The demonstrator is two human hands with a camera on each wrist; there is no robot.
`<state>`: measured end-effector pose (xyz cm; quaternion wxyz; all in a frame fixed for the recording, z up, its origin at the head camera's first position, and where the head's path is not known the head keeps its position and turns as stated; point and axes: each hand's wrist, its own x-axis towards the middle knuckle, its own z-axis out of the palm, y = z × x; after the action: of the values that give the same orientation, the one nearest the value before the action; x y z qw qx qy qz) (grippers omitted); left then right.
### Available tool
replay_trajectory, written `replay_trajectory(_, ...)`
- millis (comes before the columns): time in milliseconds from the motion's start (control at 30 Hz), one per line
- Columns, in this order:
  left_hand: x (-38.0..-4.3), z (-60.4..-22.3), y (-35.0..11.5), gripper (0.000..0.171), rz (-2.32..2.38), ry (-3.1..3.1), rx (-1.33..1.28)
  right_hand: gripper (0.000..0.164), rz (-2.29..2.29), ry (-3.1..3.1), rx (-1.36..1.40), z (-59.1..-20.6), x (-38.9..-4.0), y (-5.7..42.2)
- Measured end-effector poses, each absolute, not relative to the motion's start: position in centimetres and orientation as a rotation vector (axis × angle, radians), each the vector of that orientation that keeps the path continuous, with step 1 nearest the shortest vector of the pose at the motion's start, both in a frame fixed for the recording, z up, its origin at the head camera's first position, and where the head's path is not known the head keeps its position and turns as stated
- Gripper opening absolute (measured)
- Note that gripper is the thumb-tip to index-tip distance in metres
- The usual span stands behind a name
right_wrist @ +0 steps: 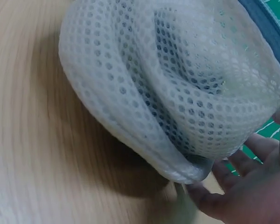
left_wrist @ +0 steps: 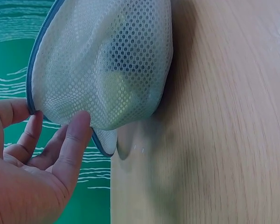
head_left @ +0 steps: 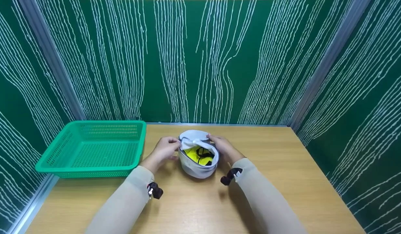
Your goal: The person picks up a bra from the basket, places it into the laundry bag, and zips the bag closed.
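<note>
A white mesh laundry bag [head_left: 195, 171] with a blue-grey zip edge stands on the table, its mouth unzipped and its lid flap [head_left: 193, 134] folded back. Inside lies something bright yellow [head_left: 192, 153] with black cord-like parts [head_left: 204, 156]; its kind is unclear. On the bag's left side, my left hand [head_left: 164, 149] pinches the zip edge between thumb and finger, as the left wrist view shows, while the other fingers [left_wrist: 74, 140] spread below. My right hand [head_left: 223, 148] holds the rim at the right rear, its fingers [right_wrist: 245, 163] partly hidden behind the mesh [right_wrist: 200, 112].
A green plastic basket [head_left: 106, 173] with perforated walls stands on the left of the wooden table [head_left: 272, 152], close to my left forearm. Green panels [head_left: 249, 65] with white wavy lines enclose the back and both sides.
</note>
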<state>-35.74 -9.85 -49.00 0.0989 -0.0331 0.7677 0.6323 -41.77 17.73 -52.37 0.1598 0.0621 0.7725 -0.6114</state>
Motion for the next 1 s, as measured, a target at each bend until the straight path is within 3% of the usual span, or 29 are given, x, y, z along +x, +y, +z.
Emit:
replay_trajectory(367, -35.7, -49.1, -9.9, 0.022, 1.858, 2.294, -0.110, 0.043, -1.951, 2.245, 0.274, -52.2, -42.2, 17.8)
replay_trajectory(567, -35.6, -48.9, -9.8, 0.017, 1.874, 2.271, -0.108, 0.025, -2.062, 2.299, 0.375, -51.9, -42.0, 17.7)
replay_trajectory(800, -35.5, -48.8, -9.9, 0.024, 1.912, 2.193, -0.072, 0.005, -2.268, 2.309, 0.326, -51.6, -41.8, 17.6)
replay_trajectory(1000, -35.8, -48.9, -10.0, 0.024, 1.915, 2.194, -0.092, 0.016, -2.374, 2.253, 0.316, -51.3, -42.0, 17.6)
